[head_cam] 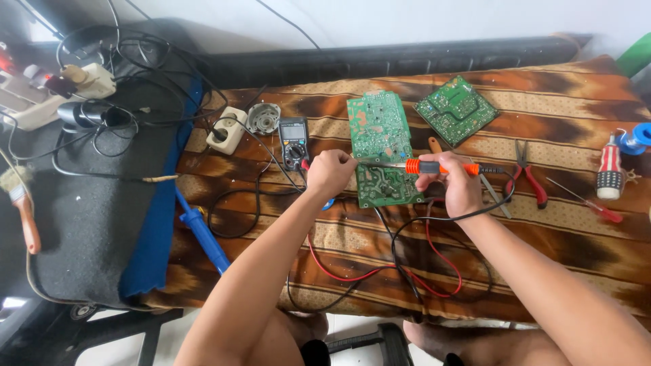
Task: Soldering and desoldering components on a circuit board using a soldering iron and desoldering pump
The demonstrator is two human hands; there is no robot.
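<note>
The right hand [456,184] grips an orange-handled soldering iron [434,167], its tip lying across the green circuit board [381,146] toward the left hand [330,173]. The left hand is closed in a pinch at the board's left edge; what it pinches is too small to tell. The board lies flat on the brown striped counter [556,224], beside a multimeter [293,142]. A 2nd green board [456,109] sits just right, with red-handled pliers [527,177] farther right.
</note>
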